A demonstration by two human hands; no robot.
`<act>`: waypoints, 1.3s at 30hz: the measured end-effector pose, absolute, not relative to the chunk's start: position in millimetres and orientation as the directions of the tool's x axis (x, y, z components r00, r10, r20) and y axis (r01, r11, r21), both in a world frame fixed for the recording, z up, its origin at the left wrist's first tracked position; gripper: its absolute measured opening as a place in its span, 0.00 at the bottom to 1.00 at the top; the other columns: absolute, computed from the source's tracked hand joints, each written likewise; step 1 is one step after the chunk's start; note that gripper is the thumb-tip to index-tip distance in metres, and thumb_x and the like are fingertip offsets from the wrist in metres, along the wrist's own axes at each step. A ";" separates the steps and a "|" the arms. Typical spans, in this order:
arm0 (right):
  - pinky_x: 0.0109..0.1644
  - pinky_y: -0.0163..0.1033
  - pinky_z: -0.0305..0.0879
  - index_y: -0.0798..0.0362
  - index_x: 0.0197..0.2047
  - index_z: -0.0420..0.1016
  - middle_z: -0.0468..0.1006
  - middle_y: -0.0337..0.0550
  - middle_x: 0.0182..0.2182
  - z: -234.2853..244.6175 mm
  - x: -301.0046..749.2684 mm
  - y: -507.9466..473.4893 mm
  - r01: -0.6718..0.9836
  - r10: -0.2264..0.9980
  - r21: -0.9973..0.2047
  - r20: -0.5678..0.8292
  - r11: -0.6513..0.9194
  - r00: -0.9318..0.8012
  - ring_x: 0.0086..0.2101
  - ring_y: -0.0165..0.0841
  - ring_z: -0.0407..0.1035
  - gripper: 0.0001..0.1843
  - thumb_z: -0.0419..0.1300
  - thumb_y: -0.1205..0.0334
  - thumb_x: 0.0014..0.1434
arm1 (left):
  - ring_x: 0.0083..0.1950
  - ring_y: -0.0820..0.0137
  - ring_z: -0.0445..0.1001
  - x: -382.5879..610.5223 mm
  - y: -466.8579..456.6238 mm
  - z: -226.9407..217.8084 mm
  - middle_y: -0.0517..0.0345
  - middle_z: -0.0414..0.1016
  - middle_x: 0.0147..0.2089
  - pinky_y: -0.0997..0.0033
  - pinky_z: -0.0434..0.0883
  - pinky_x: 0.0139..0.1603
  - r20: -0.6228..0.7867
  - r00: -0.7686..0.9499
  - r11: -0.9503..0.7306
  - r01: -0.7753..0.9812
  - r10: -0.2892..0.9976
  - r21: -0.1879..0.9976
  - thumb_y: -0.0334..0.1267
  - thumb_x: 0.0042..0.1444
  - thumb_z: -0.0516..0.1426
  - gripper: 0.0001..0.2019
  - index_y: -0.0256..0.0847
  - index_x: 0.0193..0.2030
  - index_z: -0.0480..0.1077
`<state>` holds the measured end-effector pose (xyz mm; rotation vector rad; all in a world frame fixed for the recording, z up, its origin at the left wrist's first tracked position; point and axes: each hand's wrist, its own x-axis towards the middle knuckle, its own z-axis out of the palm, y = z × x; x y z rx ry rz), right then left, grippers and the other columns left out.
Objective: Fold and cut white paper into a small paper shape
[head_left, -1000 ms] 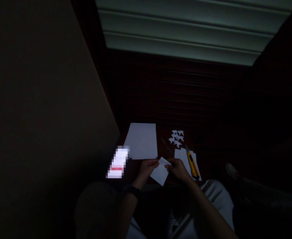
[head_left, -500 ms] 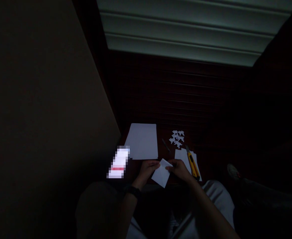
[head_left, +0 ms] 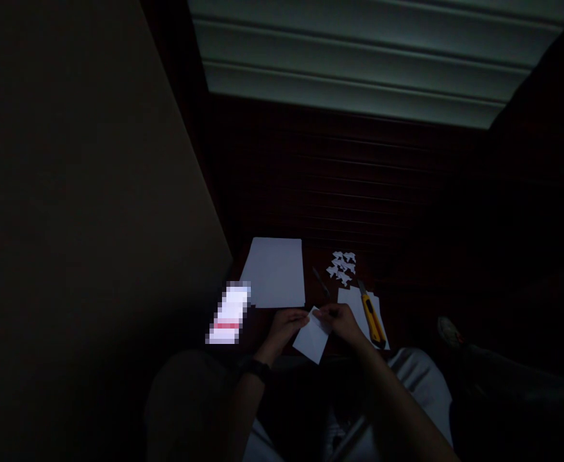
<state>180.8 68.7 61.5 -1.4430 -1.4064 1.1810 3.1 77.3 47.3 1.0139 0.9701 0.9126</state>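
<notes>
A small white sheet of paper (head_left: 312,341) is held between my two hands at the near edge of the dark table, one corner pointing away from me. My left hand (head_left: 287,324) pinches its left edge close to the far corner. On the other side, my right hand (head_left: 341,320) has its fingers closed on the paper near the far right edge, covering that corner. A yellow utility knife (head_left: 373,320) lies just right of my right hand, on top of small white sheets (head_left: 351,300). Dim light hides the fine creases.
A stack of larger white paper (head_left: 276,273) lies at the far left. Several small folded paper pieces (head_left: 342,267) sit in a cluster at the back right, with a pen (head_left: 321,282) beside them. A lit, blurred screen (head_left: 230,314) is at the left edge. Another person's shoe (head_left: 449,332) shows at right.
My right hand has shifted slightly left and toward the far corner, covering more of the paper's right side. My left hand stays where it was.
</notes>
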 end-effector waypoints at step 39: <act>0.24 0.32 0.56 0.59 0.27 0.78 0.76 0.43 0.22 51.4 179.4 72.4 0.329 0.998 -0.943 -0.053 -0.056 0.020 0.22 0.29 0.65 0.20 0.59 0.48 0.46 | 0.35 0.63 0.75 2.8 80.2 39.9 0.46 0.78 0.35 0.70 0.67 0.35 -0.188 0.299 0.226 -0.098 0.936 0.969 0.41 0.40 0.63 0.17 0.32 0.37 0.75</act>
